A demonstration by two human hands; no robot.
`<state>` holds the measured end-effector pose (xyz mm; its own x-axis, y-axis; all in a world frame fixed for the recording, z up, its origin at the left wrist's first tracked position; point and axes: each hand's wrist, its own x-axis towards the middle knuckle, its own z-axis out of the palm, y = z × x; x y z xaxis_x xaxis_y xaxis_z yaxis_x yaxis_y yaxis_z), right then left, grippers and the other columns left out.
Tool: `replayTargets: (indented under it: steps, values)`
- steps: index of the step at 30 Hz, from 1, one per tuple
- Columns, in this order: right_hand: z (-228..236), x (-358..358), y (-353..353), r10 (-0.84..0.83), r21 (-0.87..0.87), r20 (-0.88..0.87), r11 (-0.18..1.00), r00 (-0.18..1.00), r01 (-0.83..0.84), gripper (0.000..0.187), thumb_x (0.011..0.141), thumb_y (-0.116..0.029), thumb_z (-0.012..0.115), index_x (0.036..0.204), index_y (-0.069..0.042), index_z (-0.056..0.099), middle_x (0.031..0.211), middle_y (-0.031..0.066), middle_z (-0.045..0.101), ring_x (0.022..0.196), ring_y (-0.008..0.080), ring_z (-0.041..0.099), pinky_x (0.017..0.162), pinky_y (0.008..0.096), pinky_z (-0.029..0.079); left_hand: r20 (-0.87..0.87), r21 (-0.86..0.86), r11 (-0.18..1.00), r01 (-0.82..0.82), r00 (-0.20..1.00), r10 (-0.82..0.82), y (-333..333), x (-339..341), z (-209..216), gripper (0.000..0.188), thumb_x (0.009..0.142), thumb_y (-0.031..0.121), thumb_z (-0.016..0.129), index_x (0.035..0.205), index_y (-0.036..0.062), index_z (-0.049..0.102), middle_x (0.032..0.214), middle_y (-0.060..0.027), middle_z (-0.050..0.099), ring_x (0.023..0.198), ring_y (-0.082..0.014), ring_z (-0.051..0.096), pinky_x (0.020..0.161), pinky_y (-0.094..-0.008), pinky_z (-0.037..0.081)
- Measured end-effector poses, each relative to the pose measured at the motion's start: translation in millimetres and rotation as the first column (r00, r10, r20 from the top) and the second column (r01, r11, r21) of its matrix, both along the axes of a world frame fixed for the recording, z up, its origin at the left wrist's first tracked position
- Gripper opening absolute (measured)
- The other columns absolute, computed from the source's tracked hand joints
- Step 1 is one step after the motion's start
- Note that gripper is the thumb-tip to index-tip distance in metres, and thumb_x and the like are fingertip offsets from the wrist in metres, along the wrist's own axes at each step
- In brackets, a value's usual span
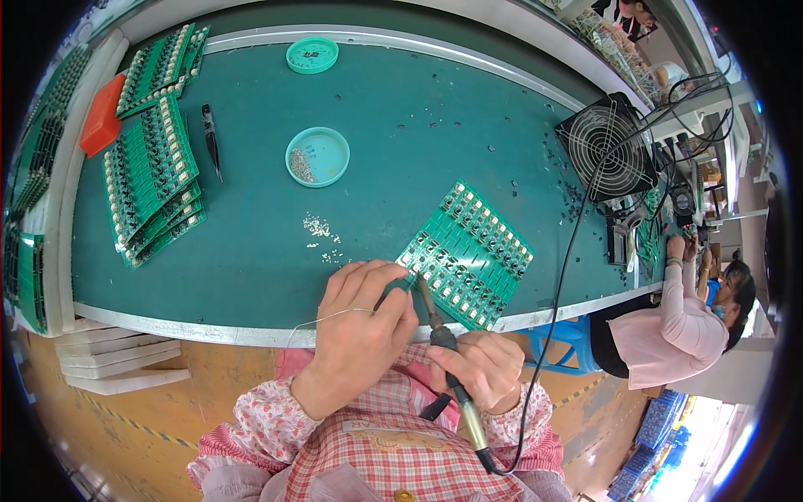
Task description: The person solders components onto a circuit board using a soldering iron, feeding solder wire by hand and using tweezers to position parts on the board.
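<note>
Low in the middle, my right hand (483, 368) is closed round the dark grip of a soldering iron (443, 336). The iron's tip meets the near left corner of a green circuit board panel (470, 258), which lies at a slant near the table's front edge. Rows of small white and black parts cover the panel. My left hand (361, 330) is at the same corner, fingers pinched together. A thin solder wire (335, 315) loops out from its fingers. Something slim and dark also shows between them, its kind mostly hidden.
Small white parts (318, 227) lie loose beyond my left hand. Two round dishes, a near dish (341, 157) and a far dish (313, 70), hold parts. Tweezers (211, 138) and stacked panels (150, 171) lie left. A fan (604, 146) stands right, near the iron's cable (562, 289). A co-worker sits right.
</note>
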<state>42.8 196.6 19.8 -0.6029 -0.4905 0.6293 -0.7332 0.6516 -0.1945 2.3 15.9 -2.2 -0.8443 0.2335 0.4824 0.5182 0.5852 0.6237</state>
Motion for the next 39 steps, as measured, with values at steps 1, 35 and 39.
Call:
replayTargets:
  steps: [1,35,39]
  values:
    - [0,0,-1,0.0,0.0,-0.003,1.0,1.0,0.0,0.03,0.073,-0.011,0.078,0.1,-0.002,0.068,0.06,-0.001,0.052,0.054,0.0134,0.058,0.047,0.024,0.046,0.0,0.001,1.0,0.002,1.0,-0.002,0,0,0,0.014,0.072,-0.001,0.072,0.076,0.0009,0.059,0.107,-0.0104,0.065,0.099,-0.033,0.063,0.09,-0.0449,0.048]
    - [2,11,11,-0.086,-0.295,0.206,0.944,0.975,0.145,0.024,0.076,0.0,0.073,0.098,-0.004,0.063,0.065,0.0053,0.065,0.055,0.0199,0.065,0.048,0.0294,0.05,0.019,-0.013,1.0,0.014,1.0,-0.013,12,5,0,0.015,0.071,-0.001,0.072,0.076,0.0027,0.059,0.106,-0.0082,0.064,0.1,-0.0292,0.063,0.088,-0.0435,0.044]
    - [8,7,11,-0.056,-0.204,0.177,0.975,0.983,0.093,0.027,0.073,0.001,0.073,0.099,-0.004,0.066,0.061,0.0031,0.06,0.053,0.0185,0.062,0.048,0.0285,0.049,0.011,-0.014,1.0,0.006,1.0,-0.005,12,5,-2,0.015,0.071,-0.001,0.072,0.077,0.0026,0.059,0.106,-0.0081,0.064,0.1,-0.029,0.063,0.088,-0.0435,0.044]
